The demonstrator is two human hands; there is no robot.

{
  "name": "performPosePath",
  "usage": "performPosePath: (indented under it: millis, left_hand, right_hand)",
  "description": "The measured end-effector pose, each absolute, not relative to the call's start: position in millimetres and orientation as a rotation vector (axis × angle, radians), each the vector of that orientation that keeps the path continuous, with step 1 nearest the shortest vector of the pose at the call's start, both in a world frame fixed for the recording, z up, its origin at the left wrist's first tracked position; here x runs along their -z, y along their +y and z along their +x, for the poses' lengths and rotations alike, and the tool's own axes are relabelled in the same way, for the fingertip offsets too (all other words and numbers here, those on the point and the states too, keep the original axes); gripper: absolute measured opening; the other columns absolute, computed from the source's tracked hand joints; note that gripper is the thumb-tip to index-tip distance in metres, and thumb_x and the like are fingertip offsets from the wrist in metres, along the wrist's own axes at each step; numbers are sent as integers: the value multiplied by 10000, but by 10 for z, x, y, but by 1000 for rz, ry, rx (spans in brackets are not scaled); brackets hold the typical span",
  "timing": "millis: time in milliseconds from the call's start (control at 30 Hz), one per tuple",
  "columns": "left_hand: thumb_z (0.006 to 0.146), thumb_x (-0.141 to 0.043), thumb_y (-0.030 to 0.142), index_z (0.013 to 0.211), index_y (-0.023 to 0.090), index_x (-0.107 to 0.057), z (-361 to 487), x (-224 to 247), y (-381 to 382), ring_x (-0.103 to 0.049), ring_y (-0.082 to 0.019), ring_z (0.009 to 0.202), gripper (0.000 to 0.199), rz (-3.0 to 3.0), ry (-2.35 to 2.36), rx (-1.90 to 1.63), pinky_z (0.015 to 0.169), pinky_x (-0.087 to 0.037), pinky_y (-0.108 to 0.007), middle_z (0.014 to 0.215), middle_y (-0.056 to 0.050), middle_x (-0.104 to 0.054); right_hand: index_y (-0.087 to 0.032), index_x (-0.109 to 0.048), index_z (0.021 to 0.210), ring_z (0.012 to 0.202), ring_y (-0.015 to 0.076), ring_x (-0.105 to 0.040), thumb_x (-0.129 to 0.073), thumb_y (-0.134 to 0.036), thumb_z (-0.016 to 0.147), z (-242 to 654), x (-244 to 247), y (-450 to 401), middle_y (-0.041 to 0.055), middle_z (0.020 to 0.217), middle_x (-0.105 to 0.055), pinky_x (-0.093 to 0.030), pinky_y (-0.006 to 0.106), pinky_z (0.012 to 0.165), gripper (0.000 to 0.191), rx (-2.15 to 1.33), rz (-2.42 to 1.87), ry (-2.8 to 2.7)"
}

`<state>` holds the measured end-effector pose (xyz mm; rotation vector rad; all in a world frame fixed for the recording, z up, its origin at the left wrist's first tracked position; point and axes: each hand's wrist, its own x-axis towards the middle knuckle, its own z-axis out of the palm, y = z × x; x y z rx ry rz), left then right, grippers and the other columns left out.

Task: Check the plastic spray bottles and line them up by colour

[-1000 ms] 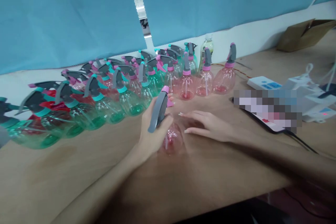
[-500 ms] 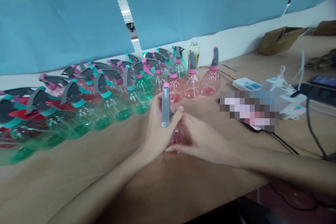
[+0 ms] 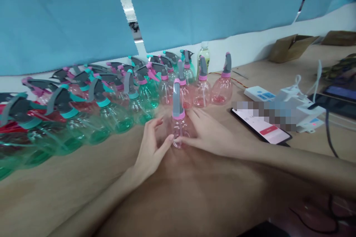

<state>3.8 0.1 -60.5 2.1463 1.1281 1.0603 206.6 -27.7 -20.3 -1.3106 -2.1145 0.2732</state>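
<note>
A clear pink spray bottle (image 3: 182, 127) with a pink collar and grey trigger head stands upright between my hands, its head facing away from me. My right hand (image 3: 211, 131) wraps round its right side, with the thumb across the front low on the body. My left hand (image 3: 152, 140) cups the left side, fingers curved and thumb tip against the lower front. Just behind it are several more pink spray bottles (image 3: 201, 92). To the left run rows of green spray bottles (image 3: 118, 118) with grey and teal heads.
A phone (image 3: 274, 133) lies on the table to the right, beside a white power strip (image 3: 258, 93) with plugged-in chargers (image 3: 300, 107) and cables. A drink bottle (image 3: 204, 57) stands at the back by the blue-covered wall. An open cardboard box (image 3: 290, 48) sits at the far right.
My left hand has come off the trigger head and moved down and left to the bottle's side. The right hand stays on the bottle, which now stands slightly further forward.
</note>
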Motion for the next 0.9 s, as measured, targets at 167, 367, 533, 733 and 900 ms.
performPosePath:
  millis: [167,367,533,733,900]
  left_hand:
    - [901,-486,359,1191,215,-444,-154,709,49,-524,-228,1165,327,2076,1281,-951,1021,-411,-458,1249,-90,-511]
    - [893,-492,313,1143,231,-469,-135,677,16,-570,-246,1111,264,2171,1297,-872,913,-489,-434,1205,-89,-531]
    - [883,-489,238,1099,227,-489,-147,684,0,-591,-227,1054,217,2271,1282,-853,894,-493,-414,1137,-71,-561]
    - [872,-500,184,1089,216,-478,-135,698,10,-616,-169,978,220,2206,1258,-863,892,-501,-373,1093,-47,-576]
    - [869,-507,177,1100,215,-467,-131,705,12,-623,-144,956,237,2116,1229,-893,884,-515,-341,1058,-36,-592]
  right_hand:
    - [-134,-492,1095,1014,319,-537,-580,-567,790,2027,204,81,163,1081,-572,-480,471,811,537,-197,-1440,-2122]
    - [-83,-471,1155,1048,322,-506,-683,-459,744,1861,243,471,179,1095,-556,-454,471,863,596,-102,-1448,-2100]
    - [-77,-324,1343,1128,353,-475,-718,-396,719,1742,286,680,194,1198,-534,-444,486,897,804,-100,-1415,-2049]
    - [-41,-260,1386,1162,371,-472,-702,-341,744,1679,266,756,225,1232,-531,-446,488,897,836,-131,-1425,-2059]
    - [-96,-258,1402,1148,364,-491,-702,-336,748,1629,212,766,207,1270,-519,-453,493,885,827,-150,-1479,-2041]
